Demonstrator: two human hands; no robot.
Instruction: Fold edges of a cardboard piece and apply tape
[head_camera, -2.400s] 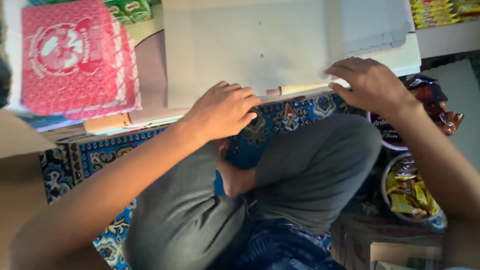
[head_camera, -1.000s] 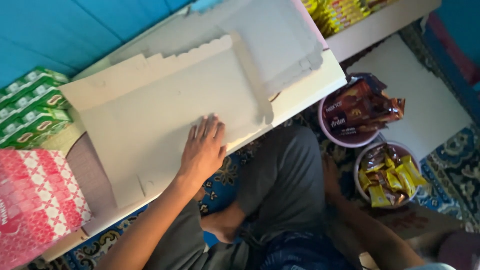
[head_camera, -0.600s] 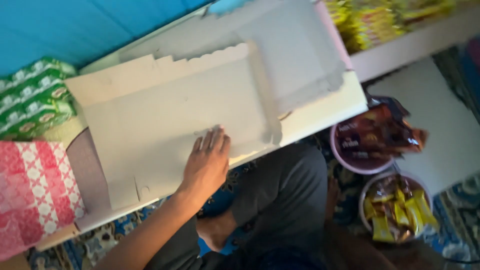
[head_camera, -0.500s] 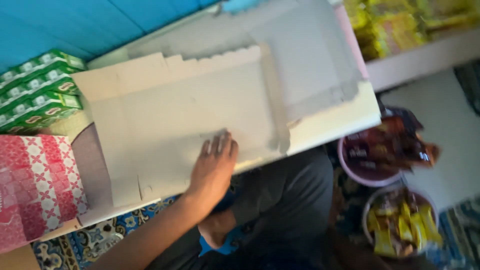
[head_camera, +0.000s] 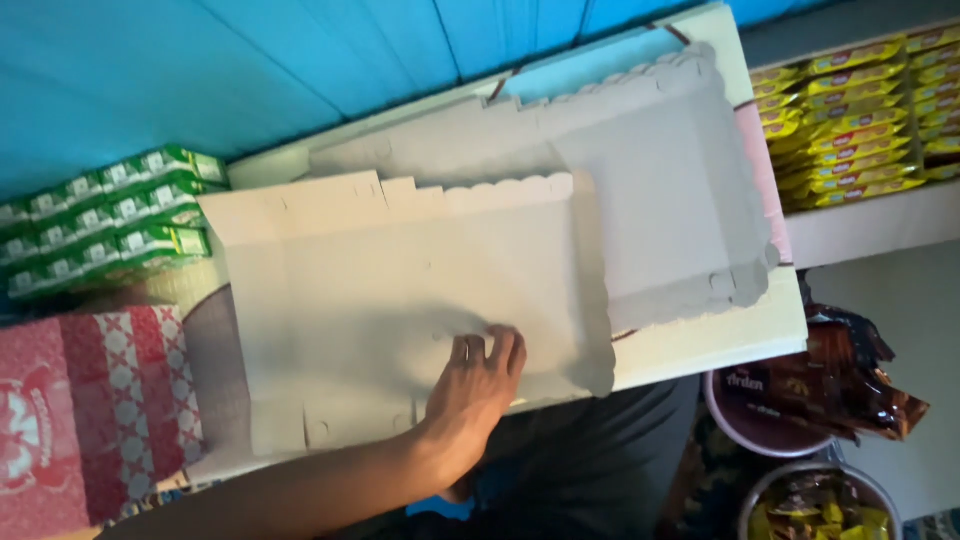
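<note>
My left hand lies flat, palm down, on the near part of an unfolded grey-white cardboard box blank with scalloped edges. The fingers point away from me and grip nothing. A second, similar blank lies partly under it, reaching to the far right. Both rest on a low white table. My forearm comes in from the lower left. My right hand is out of view.
Green cartons are stacked at the left by the blue wall. A red and white patterned box sits near left. Yellow packets fill a shelf at right. Two bowls of snack packets stand beside my grey-trousered leg.
My right hand, on the cardboard's right edge 2.4 s ago, has left the view. The view has tilted up toward the wall. My left hand stays pressed on the blank.
</note>
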